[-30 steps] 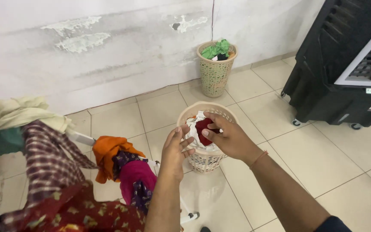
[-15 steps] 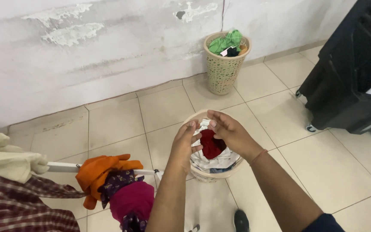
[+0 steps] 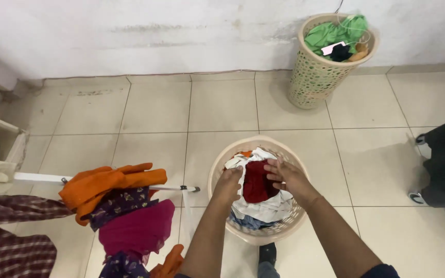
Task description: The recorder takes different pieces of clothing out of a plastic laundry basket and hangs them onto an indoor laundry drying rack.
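Both hands, left hand (image 3: 229, 180) and right hand (image 3: 286, 175), pinched the dark red garment (image 3: 256, 181) inside the beige laundry basket (image 3: 217, 170); I feared white cloth (image 3: 263, 210) beneath snagging and spilling out.

arms: bare | right wrist: thin orange band | right sleeve: dark navy

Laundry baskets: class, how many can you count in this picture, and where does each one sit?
2. One laundry basket sits on the floor tiles under both hands; the other basket stands against the wall at upper right. None seems hidden.
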